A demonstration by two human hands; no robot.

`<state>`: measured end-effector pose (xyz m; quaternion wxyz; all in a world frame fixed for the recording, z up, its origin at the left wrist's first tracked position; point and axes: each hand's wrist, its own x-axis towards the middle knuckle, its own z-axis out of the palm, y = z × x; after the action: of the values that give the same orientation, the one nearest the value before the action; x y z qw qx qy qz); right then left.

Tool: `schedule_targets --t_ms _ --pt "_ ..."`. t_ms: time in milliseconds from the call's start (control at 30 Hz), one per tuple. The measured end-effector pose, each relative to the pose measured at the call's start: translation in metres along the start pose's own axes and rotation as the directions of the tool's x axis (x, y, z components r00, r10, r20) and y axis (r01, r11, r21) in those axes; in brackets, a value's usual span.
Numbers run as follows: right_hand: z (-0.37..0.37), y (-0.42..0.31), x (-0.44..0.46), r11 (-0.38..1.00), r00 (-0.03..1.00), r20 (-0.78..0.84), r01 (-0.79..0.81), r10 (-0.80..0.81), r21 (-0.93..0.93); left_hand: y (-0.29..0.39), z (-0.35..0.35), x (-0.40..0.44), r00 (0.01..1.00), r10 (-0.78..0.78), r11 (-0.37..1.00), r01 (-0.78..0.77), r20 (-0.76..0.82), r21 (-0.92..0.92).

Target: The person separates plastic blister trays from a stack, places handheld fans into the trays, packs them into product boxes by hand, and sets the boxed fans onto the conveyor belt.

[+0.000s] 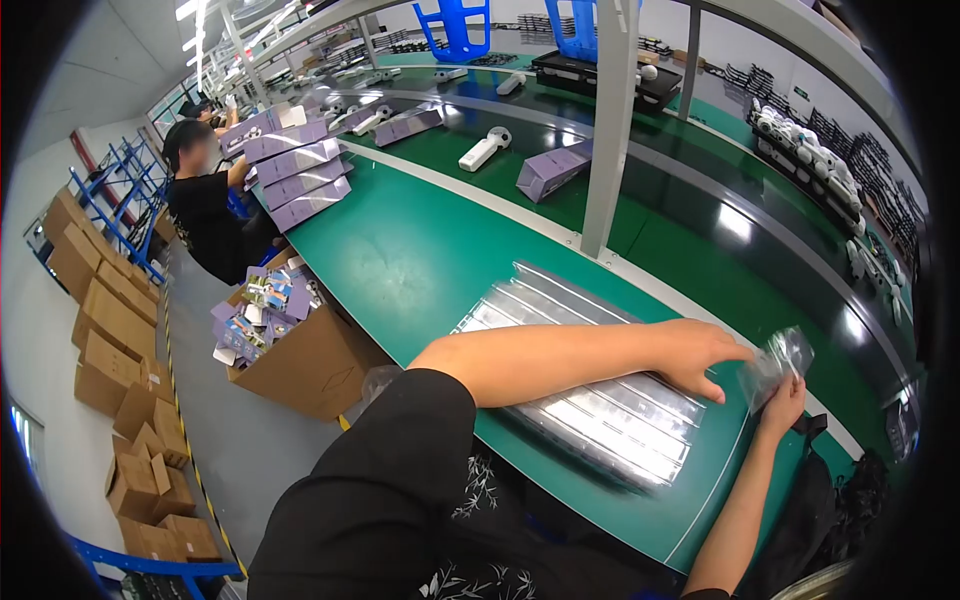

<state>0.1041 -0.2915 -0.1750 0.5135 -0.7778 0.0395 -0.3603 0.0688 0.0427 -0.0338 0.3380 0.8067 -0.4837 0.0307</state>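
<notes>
My right hand (783,405) pinches a crumpled clear plastic bag (784,358) above the right part of the green table (400,230). My left hand (695,355) reaches across from the left, its thumb and fingers apart; the index fingertip is close to the bag, and I cannot tell whether it touches. Beneath my left forearm lies a flat, shiny silvery stack (610,425) with parallel ridges or strips, partly hidden by the arm. Its exact kind does not show.
A cardboard box (320,365) full of purple printed cartons stands left of the table. Purple boxes (310,200) are stacked at the far end, near a person (205,200). A conveyor behind a metal post (608,140) carries a white device (486,150) and a purple box (553,170).
</notes>
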Motion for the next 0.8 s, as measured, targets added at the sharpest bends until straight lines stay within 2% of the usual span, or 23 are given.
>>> schedule_targets --t_ms 100,233,400,500,667,767,800 --pt "-0.003 0.002 0.004 0.901 0.952 0.091 -0.305 0.291 0.308 0.001 0.000 0.001 0.986 0.131 0.991 -0.130 -0.100 0.007" --pt "0.008 0.002 0.002 0.951 0.979 -0.032 -0.186 0.199 0.247 -0.004 0.007 0.003 0.968 0.179 0.984 -0.181 -0.177 0.007" --pt "0.014 -0.026 -0.005 0.942 0.979 -0.057 -0.173 0.198 0.288 -0.006 0.003 0.006 0.979 0.147 0.985 -0.158 -0.140 -0.074" --pt "0.014 -0.029 -0.007 0.926 0.990 -0.020 -0.123 0.139 0.357 -0.004 0.000 0.005 0.990 0.070 0.980 -0.091 -0.120 -0.175" --pt "0.013 -0.030 -0.007 0.927 0.990 -0.030 -0.118 0.138 0.356 -0.005 -0.002 0.006 0.989 0.066 0.971 -0.094 -0.130 -0.220" --pt "0.013 -0.045 -0.011 0.920 0.989 -0.046 -0.116 0.143 0.376 -0.003 -0.005 0.006 0.998 -0.044 0.967 0.030 -0.049 -0.254" --pt "0.013 -0.047 -0.012 0.920 0.988 -0.055 -0.113 0.144 0.375 -0.002 -0.005 0.005 0.998 -0.037 0.967 0.024 -0.045 -0.254"
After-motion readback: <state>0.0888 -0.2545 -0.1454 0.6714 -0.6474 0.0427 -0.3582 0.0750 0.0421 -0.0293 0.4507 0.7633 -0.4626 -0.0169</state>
